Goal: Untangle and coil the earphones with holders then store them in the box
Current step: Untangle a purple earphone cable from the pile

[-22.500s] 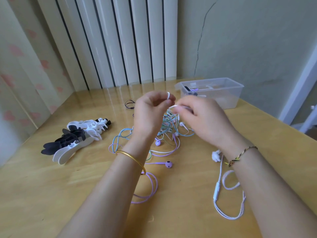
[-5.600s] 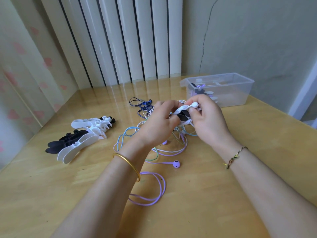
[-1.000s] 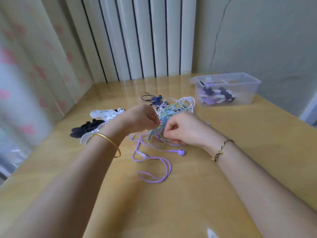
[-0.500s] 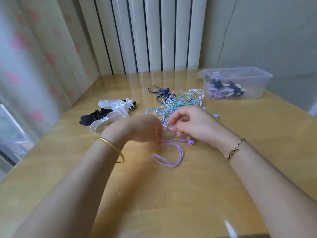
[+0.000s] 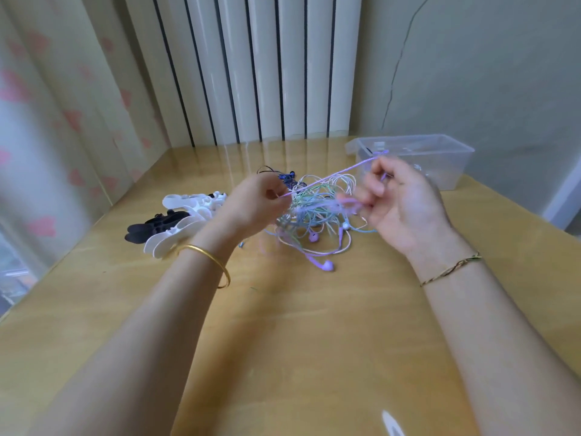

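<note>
Head view: left hand and right hand hold purple earphone cable

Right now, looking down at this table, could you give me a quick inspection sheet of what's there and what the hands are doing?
Surface: glossy wooden table.
Job's things: tangle of earphones mid-table; purple cable pulled taut out of it; pile of black and white holders to its left; clear box at back right, contents unclear.
Clutter: small white shape at the near edge, cannot tell what.
Hands: left hand pinches the purple cable at the tangle; right hand holds it farther along, raised before the box, fingers blurred.
Cables: only earphone cords; dark blue cord at the tangle's far edge.
Surroundings: vertical blinds behind, patterned curtain left, cracked wall right.
</note>
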`<state>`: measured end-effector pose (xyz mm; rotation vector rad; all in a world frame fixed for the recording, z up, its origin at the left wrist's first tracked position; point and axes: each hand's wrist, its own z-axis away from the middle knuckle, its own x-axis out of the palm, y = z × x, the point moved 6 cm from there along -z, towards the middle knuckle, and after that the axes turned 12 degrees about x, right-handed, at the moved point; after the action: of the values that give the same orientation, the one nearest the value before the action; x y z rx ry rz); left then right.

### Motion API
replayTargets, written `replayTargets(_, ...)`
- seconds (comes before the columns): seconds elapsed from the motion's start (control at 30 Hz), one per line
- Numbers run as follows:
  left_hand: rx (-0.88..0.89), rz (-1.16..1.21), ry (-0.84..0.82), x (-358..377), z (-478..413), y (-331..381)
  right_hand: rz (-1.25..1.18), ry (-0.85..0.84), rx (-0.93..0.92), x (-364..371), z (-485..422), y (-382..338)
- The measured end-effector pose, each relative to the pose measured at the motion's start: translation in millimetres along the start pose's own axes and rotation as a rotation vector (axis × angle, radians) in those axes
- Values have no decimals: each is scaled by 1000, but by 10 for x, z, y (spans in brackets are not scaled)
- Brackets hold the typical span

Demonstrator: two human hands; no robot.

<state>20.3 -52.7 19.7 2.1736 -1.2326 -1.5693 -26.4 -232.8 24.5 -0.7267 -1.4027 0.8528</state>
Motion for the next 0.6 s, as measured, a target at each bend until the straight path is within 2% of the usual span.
replayTargets(0.1, -4, -114, 139, -5, -54, -64, 148, 171, -61, -185, 24, -128)
replayTargets(0.2, -39, -89, 298, -71, -110, -116, 325, 366, -163, -392, 79, -293)
replayTargets(0.3, -53, 106, 465, -158, -178, -90, 870, 727, -258, -591, 152, -458)
replayTargets(0.37, -82, 299, 558, -197, -200, -41, 1289, 864, -157, -638, 133, -456)
replayTargets(0.43, -106, 441, 562, -182, -219, 30, 1536, 831, 52, -682, 56, -321)
replayTargets(0.5, -70, 455, 478, -135, -243, 139, 1670, 762, 132, -662, -22, -199)
replayTargets(0.57, -14, 400, 379, -66, -259, 235, 1614, 692, -60, -484, -68, -178)
replayTargets(0.6, 2, 363, 340, -29, -268, 265, 1463, 609, -193, -353, -85, -194)
